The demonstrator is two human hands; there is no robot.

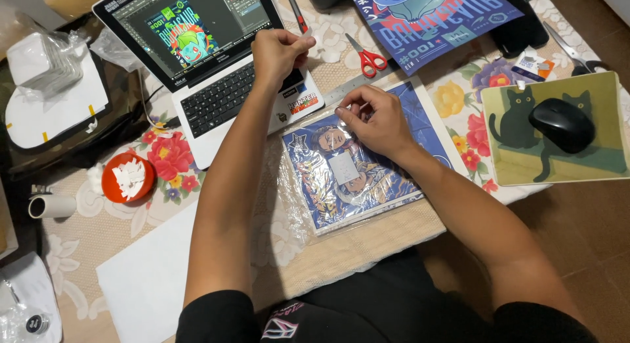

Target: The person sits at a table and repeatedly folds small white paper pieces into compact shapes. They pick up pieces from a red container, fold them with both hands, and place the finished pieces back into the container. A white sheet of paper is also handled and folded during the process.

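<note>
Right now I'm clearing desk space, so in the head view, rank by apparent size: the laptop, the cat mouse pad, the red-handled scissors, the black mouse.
1. laptop, largest.
2. cat mouse pad.
3. black mouse and red-handled scissors: too alike to rank; the mouse is bulkier, the scissors longer and thinner.

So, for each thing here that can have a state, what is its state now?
Laptop: open, screen on.
Red-handled scissors: closed, lying flat.
Sleeved art print: lying flat inside clear plastic.
Black mouse: resting on cat mousepad.
Left hand: raised, fingers pinched.
Right hand: pressing on the sleeve.
</note>
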